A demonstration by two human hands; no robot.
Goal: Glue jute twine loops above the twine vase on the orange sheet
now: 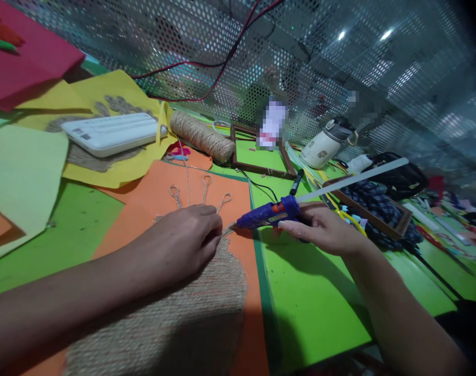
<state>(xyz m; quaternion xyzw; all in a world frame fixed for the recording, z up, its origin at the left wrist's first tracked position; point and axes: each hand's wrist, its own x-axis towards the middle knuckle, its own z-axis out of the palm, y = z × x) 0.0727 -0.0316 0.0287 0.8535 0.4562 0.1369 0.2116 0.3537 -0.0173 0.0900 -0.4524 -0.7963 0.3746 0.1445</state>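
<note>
A blue glue gun with a long pale glue stick lies in the grip of my right hand. Its nozzle points left, close to the fingertips of my left hand. Those fingers are pinched together at the top edge of a shape of twine rows on orange paper; what they hold is too small to make out. Twine loops stand out beyond my left hand. A thin strand runs up the paper toward a twine roll.
A white power bank rests on yellow paper at the back left. Brown frames, a black marker and a white bottle are behind the glue gun. A perforated metal screen borders the green table.
</note>
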